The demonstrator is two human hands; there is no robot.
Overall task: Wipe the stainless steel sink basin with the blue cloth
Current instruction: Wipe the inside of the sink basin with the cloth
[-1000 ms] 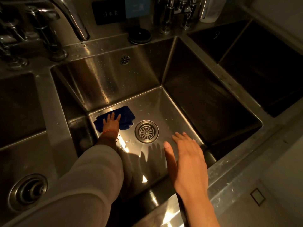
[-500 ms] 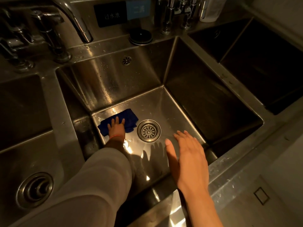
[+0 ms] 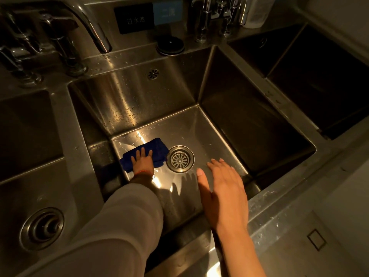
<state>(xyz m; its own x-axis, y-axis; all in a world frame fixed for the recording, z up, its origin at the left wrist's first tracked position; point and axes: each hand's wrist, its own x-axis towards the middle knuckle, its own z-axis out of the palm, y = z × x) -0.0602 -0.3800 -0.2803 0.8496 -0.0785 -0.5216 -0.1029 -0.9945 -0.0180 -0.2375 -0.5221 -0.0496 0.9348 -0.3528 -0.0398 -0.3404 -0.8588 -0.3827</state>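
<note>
Dim amber light is swallowing the sink basin's (image 3: 249, 124) right wall in shadow. The left hand (image 3: 142, 161), fingers spread, is pressing flat on the folded, fuzzy blue cloth (image 3: 157, 148) at the floor's left edge, just beside the round slotted drain (image 3: 180, 159). The right hand (image 3: 223, 196) is hovering open, fingers together, empty. Droplets are beading on the brushed steel back wall.

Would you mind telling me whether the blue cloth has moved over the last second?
Yes: the blue cloth has slid right, closer to the drain strainer.
</note>
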